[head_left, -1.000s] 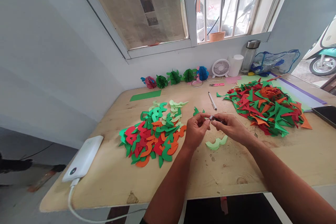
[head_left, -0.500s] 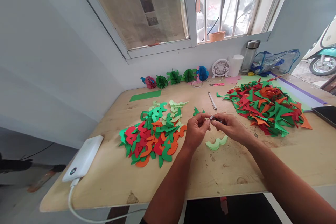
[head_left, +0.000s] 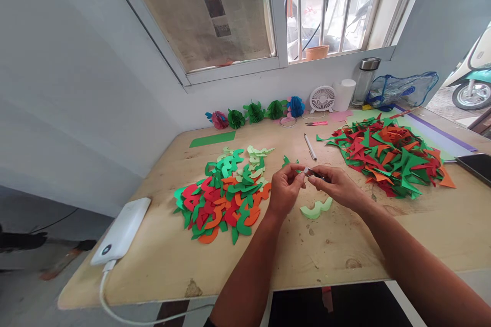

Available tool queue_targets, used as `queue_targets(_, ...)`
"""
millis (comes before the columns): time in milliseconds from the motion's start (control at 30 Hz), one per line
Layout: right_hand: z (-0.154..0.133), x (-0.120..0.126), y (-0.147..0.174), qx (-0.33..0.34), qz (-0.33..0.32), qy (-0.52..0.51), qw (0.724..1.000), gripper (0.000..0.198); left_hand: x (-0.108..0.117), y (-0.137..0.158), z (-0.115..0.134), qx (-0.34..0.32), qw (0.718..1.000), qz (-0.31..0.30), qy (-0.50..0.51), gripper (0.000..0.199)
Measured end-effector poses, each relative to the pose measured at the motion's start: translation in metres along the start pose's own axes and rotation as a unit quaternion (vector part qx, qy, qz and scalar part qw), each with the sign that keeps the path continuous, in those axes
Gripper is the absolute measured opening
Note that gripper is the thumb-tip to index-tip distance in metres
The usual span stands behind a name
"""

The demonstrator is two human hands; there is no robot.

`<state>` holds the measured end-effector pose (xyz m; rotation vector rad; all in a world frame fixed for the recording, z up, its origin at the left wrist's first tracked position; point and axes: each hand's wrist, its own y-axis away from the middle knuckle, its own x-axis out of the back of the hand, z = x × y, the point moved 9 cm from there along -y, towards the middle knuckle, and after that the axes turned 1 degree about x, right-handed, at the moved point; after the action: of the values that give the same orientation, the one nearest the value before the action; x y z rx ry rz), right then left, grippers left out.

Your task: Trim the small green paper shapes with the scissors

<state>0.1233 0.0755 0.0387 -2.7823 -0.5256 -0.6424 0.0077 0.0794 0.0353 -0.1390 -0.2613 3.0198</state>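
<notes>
My left hand (head_left: 284,190) pinches a pale bit (head_left: 306,170), perhaps paper; my right hand (head_left: 337,183) grips a tool (head_left: 320,176), over the worktop (head_left: 330,253), behind its front edge. Close work, I judge, wanting steadiness next.

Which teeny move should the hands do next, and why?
Maybe the left hand could steady the small pale piece while the right hand gently lines up the dark object with it. Each hand pinches one of them, and the two are very close together, though I can't tell whether they touch.
</notes>
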Motion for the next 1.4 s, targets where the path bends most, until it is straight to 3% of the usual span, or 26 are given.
queue_targets(1400,-0.0013,0.0032,-0.0006,-0.003,0.016,-0.004,1.0,0.032,-0.0004,-0.0004,0.0019,-0.006,1.0,0.001,0.001,0.012)
